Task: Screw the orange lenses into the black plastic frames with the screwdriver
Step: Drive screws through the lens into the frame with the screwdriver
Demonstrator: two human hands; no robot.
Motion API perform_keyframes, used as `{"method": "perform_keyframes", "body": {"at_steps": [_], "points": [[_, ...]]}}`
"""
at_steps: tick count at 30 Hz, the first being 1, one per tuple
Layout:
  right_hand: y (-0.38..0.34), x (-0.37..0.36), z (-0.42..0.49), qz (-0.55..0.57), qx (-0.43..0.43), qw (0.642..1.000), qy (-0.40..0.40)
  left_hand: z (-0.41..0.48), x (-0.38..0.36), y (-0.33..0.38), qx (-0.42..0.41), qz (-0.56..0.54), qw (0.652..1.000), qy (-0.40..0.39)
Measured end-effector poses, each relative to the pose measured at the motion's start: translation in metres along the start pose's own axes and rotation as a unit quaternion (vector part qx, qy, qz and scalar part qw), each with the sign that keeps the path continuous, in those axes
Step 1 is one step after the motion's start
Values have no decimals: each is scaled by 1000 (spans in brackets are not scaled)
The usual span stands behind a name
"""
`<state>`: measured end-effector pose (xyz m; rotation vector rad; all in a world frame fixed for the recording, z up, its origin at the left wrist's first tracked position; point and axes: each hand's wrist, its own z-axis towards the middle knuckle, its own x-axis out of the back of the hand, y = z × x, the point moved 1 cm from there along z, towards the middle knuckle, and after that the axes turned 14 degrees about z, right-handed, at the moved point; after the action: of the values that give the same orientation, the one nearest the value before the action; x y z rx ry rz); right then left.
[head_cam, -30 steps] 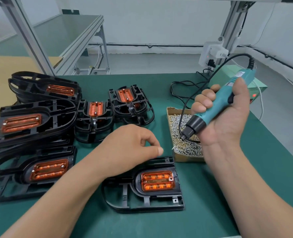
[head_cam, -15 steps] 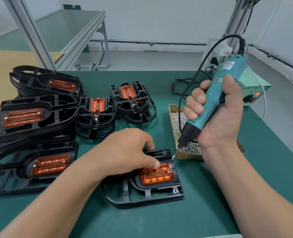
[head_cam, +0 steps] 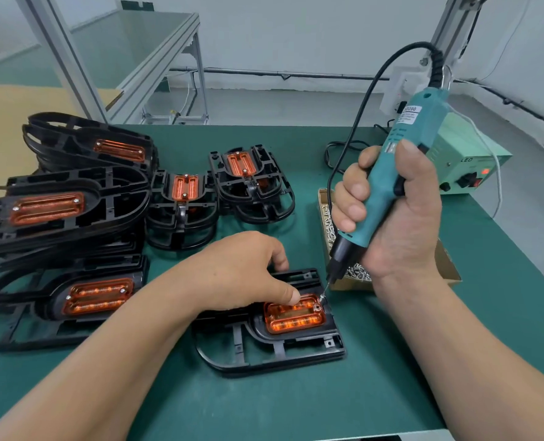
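the right hand (head_cam: 394,218) is clenched around the teal screwdriver (head_cam: 388,186), all fingers wrapped on the barrel and the bit pointing down and away from the palm. a small screw (head_cam: 322,295) sits at the bit's tip, just above the hole at the end of the orange lens (head_cam: 296,318) nearest those fingers. the left hand (head_cam: 242,268) grasps the black frame (head_cam: 273,354): its thumb presses the lens top, its curled fingers reach over the frame's far rim, and the thumb tip is just beside the bit.

judging by this, the screw is about to be driven but is not yet seated. the lens end under the left thumb is hidden, so i cannot tell if it is fastened. beyond the left knuckles, the stacked frames (head_cam: 66,211) show lenses with silver screw heads at both ends, so those look finished.

behind the right fingers lies a cardboard box (head_cam: 445,268) of loose screws, with a green power unit (head_cam: 464,167) farther off and the black cord (head_cam: 353,148) looping above. the left thumb crowds the bit; a slip could catch it.
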<state>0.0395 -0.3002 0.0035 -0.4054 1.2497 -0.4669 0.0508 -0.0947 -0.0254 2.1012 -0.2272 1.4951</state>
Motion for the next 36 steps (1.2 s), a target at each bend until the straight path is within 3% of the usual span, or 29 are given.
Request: {"method": "perform_keyframes", "body": {"at_steps": [15,27,36], "points": [[8,-11,-7,-49,-37,996,-69,0,2,2,7,10,1000,-1],[11,-34,-20,-114,-56,977,-171,1,-1,2,-1,2,1000,2],[12,-34,-22,-138,-39,975,-171,1,-1,2,-2,9,1000,2]]}}
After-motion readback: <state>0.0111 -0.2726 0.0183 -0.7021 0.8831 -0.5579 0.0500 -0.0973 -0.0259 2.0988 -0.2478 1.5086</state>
